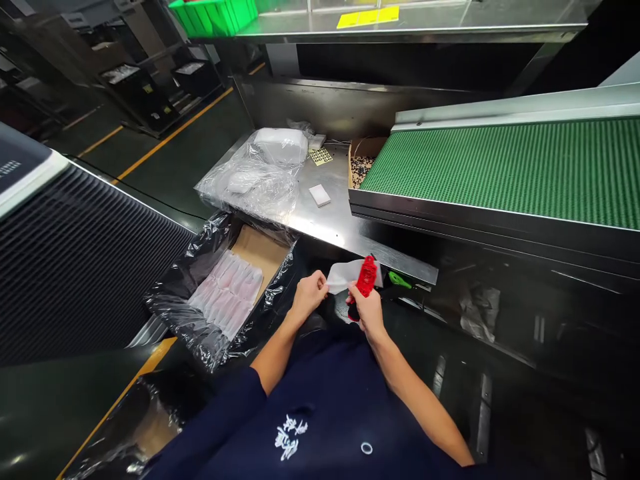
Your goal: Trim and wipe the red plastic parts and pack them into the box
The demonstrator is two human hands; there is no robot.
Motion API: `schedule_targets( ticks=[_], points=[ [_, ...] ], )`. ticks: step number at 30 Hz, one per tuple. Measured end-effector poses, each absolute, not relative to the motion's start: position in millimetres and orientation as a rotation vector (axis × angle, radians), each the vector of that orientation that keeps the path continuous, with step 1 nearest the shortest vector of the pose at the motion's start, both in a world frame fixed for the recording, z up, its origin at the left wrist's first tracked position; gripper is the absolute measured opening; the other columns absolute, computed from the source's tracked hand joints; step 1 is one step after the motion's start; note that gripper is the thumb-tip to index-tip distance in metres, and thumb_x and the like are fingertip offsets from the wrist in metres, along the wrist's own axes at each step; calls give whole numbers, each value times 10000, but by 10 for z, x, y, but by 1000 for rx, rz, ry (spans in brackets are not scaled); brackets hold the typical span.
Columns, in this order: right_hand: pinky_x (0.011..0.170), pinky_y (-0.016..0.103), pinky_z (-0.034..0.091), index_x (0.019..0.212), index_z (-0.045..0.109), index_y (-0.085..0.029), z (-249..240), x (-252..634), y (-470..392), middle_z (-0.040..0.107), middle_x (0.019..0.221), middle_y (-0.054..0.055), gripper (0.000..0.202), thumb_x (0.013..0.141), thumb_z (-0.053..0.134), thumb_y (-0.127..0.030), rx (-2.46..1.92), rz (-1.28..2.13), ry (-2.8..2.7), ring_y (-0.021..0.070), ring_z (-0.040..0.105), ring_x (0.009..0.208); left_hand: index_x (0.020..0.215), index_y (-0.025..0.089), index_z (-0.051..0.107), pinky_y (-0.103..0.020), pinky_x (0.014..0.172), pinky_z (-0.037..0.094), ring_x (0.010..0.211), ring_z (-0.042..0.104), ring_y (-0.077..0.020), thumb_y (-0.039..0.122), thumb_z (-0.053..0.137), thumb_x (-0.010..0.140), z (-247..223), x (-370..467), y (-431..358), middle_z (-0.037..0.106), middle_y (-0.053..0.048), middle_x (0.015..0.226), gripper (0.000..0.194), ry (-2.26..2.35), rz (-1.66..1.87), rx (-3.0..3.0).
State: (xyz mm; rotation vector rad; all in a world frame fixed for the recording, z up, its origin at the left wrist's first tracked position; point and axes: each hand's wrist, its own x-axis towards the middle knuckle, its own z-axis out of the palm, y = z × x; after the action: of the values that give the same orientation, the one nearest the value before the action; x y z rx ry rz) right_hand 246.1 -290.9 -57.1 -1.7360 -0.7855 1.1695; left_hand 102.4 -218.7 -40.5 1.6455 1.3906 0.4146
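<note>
My left hand (310, 293) pinches the near left edge of a thin white pouch (341, 276) between thumb and fingers. Wrapped around a red-and-black elongated item (367, 275) is my right hand (369, 310); the item's exact kind is not clear. Its red upper part lies in front of the pouch's right side, and the black end sticks out below my fingers. To the left, a carton lined with black plastic (270, 248) holds several pale pouches (227, 293) with pinkish contents, laid in rows.
A steel table (335, 223) carries a clear plastic bag of white sheets (280, 143), a small white block (319, 195) and a sticker sheet (321, 156). Green-handled scissors or a similar tool (399, 279) sit at its front edge. A green conveyor belt (515, 167) runs right; a roller conveyor (95, 253) stands left.
</note>
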Motion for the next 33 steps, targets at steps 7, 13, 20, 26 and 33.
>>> schedule_targets(
  ticks=[7,13,20,26,33],
  points=[
    [668,255,360,1181,620,-246,-322,2544,-3082,651,727,-3,350,851,505,-219,-1940,1289,-1328,160,584,636,757,210,511,-288,736,402,770,607,-219,0,521,752,-532,1099,-1969,545,3,650,210,1590,369,1857],
    [642,240,328,1037,652,-214,-209,2514,-3062,638,676,10,244,900,451,-236,-2069,1326,-1548,156,565,598,828,205,543,-294,735,398,792,610,-236,10,512,770,-592,1116,-1925,570,-17,691,206,1600,336,1906],
    [629,257,324,1012,630,-196,-216,2455,-2997,649,718,41,233,897,428,-213,-2140,1293,-1593,178,584,618,829,200,580,-256,664,404,652,572,-176,38,537,762,-601,1010,-2039,556,23,633,180,1452,348,1924],
    [662,280,390,1249,545,-132,-340,2429,-2977,665,704,60,415,841,488,-187,-2153,1296,-1320,209,635,650,771,188,584,-216,617,415,616,548,-125,73,588,738,-587,1014,-2385,593,29,692,120,1176,358,1939],
    [528,222,459,1017,612,-149,-536,2304,-3189,700,781,61,331,905,324,-267,-1925,1471,-873,152,650,588,769,182,567,-244,679,444,715,556,-149,90,548,749,-731,1011,-2732,577,-11,789,96,1193,446,1871]
  ],
)
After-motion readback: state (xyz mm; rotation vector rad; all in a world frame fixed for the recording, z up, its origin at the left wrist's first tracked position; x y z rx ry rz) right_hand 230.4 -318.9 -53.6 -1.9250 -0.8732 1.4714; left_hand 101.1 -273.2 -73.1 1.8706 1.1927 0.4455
